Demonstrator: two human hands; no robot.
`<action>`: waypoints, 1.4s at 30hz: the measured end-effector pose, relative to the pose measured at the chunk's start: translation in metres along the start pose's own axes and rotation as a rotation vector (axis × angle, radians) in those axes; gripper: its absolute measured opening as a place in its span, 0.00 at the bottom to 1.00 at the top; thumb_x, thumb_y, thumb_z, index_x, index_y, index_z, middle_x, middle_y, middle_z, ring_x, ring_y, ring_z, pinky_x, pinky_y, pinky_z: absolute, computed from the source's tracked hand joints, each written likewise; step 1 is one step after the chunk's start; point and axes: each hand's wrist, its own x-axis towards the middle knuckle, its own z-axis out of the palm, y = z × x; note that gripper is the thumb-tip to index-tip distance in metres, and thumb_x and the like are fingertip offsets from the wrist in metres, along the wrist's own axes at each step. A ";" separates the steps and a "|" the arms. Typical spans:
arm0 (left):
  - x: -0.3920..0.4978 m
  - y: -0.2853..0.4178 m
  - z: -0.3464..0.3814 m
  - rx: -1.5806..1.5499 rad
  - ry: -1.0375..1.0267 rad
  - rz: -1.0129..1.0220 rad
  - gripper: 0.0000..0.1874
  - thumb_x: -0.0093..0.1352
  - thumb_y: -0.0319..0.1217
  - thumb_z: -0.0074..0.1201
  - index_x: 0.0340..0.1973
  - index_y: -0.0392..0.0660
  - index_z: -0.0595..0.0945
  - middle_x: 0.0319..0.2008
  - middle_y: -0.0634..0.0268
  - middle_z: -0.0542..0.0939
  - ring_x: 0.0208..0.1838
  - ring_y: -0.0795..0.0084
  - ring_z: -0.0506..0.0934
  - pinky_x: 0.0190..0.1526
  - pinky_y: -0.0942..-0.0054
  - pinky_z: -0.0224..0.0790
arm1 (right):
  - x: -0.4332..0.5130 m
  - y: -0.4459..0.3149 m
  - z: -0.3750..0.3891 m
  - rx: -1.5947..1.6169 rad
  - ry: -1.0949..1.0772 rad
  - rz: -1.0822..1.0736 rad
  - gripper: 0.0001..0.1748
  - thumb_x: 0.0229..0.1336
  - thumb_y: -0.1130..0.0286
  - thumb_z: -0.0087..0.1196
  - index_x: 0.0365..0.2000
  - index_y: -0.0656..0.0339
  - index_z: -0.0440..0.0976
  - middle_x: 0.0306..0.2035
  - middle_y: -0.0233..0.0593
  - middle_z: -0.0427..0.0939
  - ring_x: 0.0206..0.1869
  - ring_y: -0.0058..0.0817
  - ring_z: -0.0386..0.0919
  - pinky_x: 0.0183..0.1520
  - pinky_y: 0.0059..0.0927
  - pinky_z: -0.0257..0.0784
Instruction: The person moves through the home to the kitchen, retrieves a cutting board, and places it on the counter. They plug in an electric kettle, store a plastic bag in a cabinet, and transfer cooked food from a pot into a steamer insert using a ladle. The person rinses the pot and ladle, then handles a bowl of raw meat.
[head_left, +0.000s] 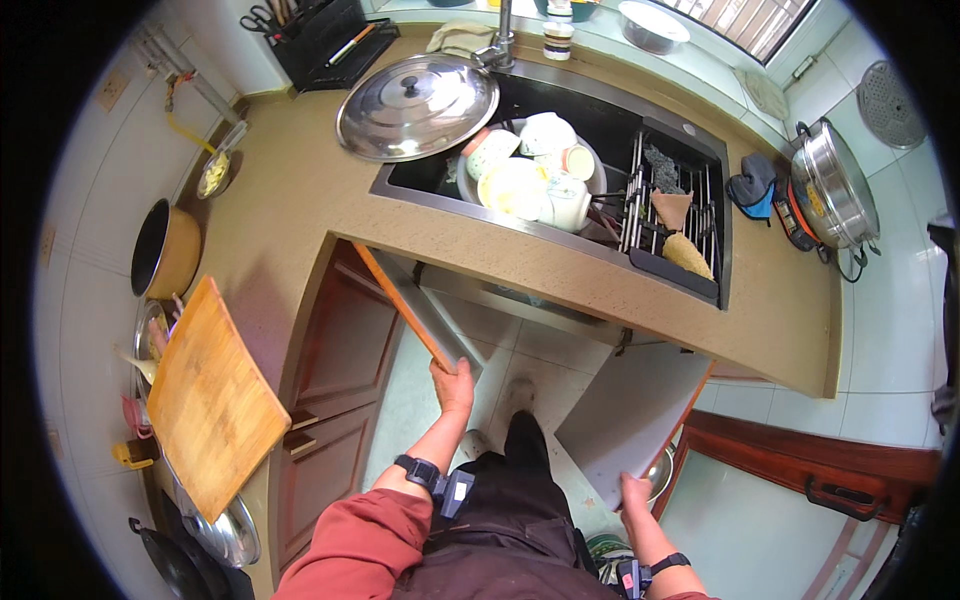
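Observation:
My left hand (453, 388) grips the free edge of the left cabinet door (409, 300), which stands swung out under the sink counter. Lower on the right, my right hand (636, 491) holds the outer corner of the right cabinet door (626, 412); its pale inner face is turned toward me. Between the two doors the tiled floor (555, 360) shows, with my feet on it. Above the doors, the sink (517, 90) holds a basin of stacked bowls (551, 135). A steel lid (420, 105) rests over the sink's left end.
On the left counter lean a wooden cutting board (217, 397) and a pot (169, 247). A rack (686, 210) with scrubbers spans the sink's right side. At far right stands a steel steamer pot (832, 184). Beside my right arm is a framed glass door (780, 510).

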 end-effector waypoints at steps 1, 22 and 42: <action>-0.001 0.006 0.008 -0.002 -0.037 0.018 0.33 0.58 0.41 0.51 0.53 0.34 0.60 0.45 0.44 0.70 0.49 0.50 0.70 0.51 0.63 0.60 | -0.010 -0.012 0.010 0.073 -0.094 0.046 0.18 0.40 0.67 0.56 0.30 0.73 0.73 0.29 0.43 0.77 0.31 0.32 0.75 0.35 0.32 0.69; 0.063 0.023 0.136 0.050 -0.601 -0.166 0.24 0.69 0.36 0.32 0.60 0.44 0.59 0.62 0.59 0.57 0.63 0.66 0.56 0.59 0.69 0.51 | 0.032 -0.227 0.192 0.953 -0.913 -0.252 0.26 0.39 0.83 0.46 0.44 0.56 0.66 0.45 0.30 0.70 0.51 0.25 0.65 0.56 0.36 0.57; -0.077 -0.025 -0.319 -0.541 0.076 -0.468 0.21 0.66 0.40 0.47 0.52 0.45 0.68 0.45 0.62 0.75 0.47 0.69 0.73 0.44 0.69 0.66 | -0.089 -0.310 0.171 -0.411 -1.303 -0.354 0.14 0.52 0.74 0.49 0.41 0.64 0.67 0.36 0.39 0.74 0.39 0.28 0.74 0.37 0.27 0.70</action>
